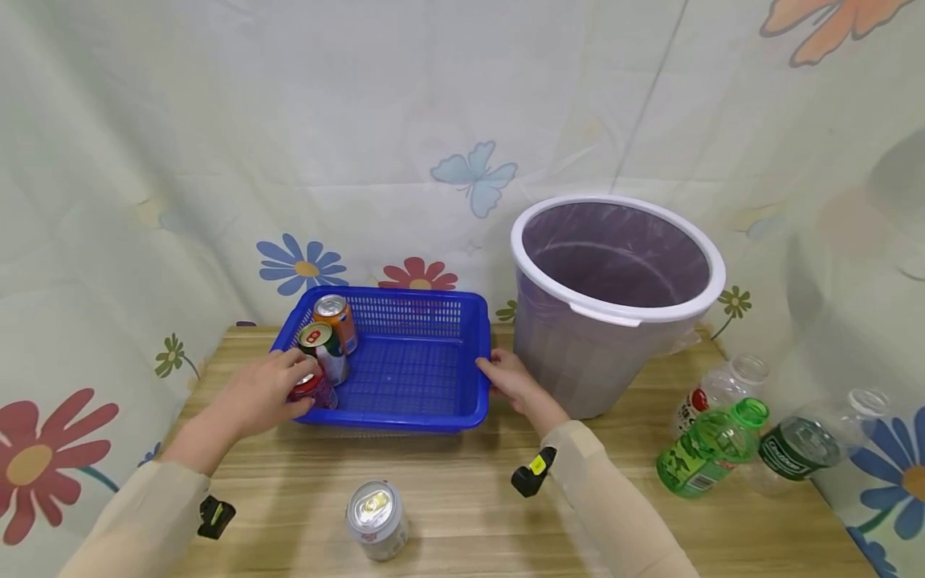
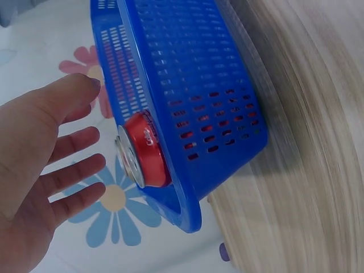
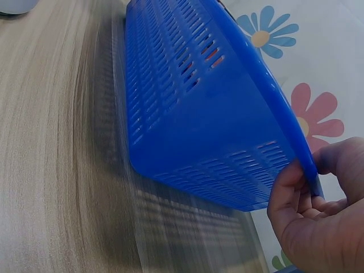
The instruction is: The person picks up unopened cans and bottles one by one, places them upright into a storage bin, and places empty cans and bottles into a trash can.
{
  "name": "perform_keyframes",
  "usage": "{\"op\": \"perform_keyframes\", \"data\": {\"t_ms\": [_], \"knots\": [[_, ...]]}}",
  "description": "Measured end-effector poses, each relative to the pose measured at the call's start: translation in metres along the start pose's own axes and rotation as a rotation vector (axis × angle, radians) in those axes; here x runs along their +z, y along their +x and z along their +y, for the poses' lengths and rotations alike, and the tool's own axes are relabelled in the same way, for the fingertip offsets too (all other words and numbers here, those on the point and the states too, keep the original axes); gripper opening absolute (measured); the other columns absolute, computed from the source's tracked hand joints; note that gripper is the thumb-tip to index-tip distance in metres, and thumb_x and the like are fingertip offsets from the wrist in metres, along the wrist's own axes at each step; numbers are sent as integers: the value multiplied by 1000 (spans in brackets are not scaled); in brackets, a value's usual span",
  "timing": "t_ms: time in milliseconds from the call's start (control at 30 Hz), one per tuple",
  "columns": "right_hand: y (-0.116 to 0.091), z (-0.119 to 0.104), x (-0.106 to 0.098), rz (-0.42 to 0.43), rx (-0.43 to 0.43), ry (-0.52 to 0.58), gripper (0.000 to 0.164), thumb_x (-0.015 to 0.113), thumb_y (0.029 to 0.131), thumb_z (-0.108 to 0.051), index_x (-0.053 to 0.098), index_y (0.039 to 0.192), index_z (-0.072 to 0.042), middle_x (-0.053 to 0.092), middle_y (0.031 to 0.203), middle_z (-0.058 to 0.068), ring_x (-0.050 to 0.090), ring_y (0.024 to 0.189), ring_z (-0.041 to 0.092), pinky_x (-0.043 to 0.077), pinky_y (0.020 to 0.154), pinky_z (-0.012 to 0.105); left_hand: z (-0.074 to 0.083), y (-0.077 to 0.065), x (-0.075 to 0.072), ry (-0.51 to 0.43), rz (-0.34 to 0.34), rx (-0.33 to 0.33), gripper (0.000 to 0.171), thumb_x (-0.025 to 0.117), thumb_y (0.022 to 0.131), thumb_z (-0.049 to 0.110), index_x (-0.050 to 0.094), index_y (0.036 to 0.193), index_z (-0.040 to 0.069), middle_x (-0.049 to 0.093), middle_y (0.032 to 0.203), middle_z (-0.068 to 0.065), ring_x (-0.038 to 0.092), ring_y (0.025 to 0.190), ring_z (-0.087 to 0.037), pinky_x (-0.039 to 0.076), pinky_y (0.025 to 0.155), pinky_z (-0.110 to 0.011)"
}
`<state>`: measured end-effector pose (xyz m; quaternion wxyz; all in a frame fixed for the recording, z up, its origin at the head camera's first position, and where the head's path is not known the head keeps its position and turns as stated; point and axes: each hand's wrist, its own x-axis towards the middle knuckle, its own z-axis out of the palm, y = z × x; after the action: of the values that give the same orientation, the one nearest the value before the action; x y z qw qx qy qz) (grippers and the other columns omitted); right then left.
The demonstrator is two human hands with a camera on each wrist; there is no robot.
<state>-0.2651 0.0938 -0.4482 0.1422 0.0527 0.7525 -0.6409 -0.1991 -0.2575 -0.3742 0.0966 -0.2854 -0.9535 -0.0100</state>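
A blue plastic basket (image 1: 405,417) sits on the wooden table, with several drink cans along its left side. My right hand (image 1: 508,376) grips its right rim, thumb over the edge and fingers curled beneath, as the right wrist view shows. Above the basket's front left corner is my left hand (image 1: 266,391), its fingers spread and apart from the red can (image 2: 147,149) in the left wrist view. Behind that can stand a dark green can (image 1: 323,349) and an orange can (image 1: 336,321), both upright.
A silver can (image 1: 377,520) stands on the table in front of the basket. To the right is a large lined bin (image 1: 578,353) with a white rim. Beyond it are a clear bottle (image 1: 723,385), a green bottle (image 1: 711,449) and a green-labelled bottle (image 1: 802,445).
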Motion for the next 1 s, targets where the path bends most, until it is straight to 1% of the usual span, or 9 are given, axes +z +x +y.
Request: {"op": "perform_keyframes", "data": {"t_ms": [167,300,400,467,533,633,800,1000], "knots": [[0,1,0,6,2,-2,26,49,93,-13,50,110,6,59,91,11,56,68,11,51,64,27,6,-6,1,-33,79,54,35,78,71,25,64,99,8,58,97,-9,57,82,-26,52,71,-43],[-1,0,-1,12,12,-15,26,49,93,-14,50,111,5,59,92,11,56,70,12,51,65,28,10,-11,2,-66,147,107,34,79,69,22,64,97,10,57,96,-6,56,82,-24,51,70,-41],[-2,-1,-1,7,16,-16,26,48,93,-15,50,111,5,59,94,13,56,70,12,51,64,28,13,-15,3,-80,176,131,37,80,67,21,64,98,10,57,98,-6,57,86,-24,51,71,-41],[-1,-1,-1,4,14,-15,26,48,93,-15,50,110,5,59,95,15,56,69,12,50,63,27,16,-18,3,-86,170,129,39,80,67,22,64,101,11,57,102,-6,58,90,-24,52,74,-43],[0,-1,-1,-1,10,-10,25,48,93,-14,50,109,5,59,94,15,56,69,12,50,61,26,19,-21,3,-90,149,126,41,80,68,24,63,103,11,58,105,-7,58,94,-26,51,77,-45],[0,-1,-1,0,10,-13,25,48,93,-14,50,109,5,58,91,13,55,67,11,49,60,26,24,-25,4,-92,126,137,45,80,68,25,63,106,10,58,110,-9,58,98,-28,51,81,-47],[-1,-2,0,0,9,-13,25,48,93,-15,50,109,5,57,88,9,54,66,10,48,59,25,32,-32,6,-92,134,174,51,81,66,25,63,109,8,58,114,-12,58,100,-30,50,82,-47],[-2,-2,-1,-3,-5,1,23,48,93,-14,50,107,5,56,84,6,53,64,9,47,57,24,44,-39,9,-97,74,141,63,80,65,30,57,121,10,54,122,-13,56,105,-33,48,85,-50]]}}
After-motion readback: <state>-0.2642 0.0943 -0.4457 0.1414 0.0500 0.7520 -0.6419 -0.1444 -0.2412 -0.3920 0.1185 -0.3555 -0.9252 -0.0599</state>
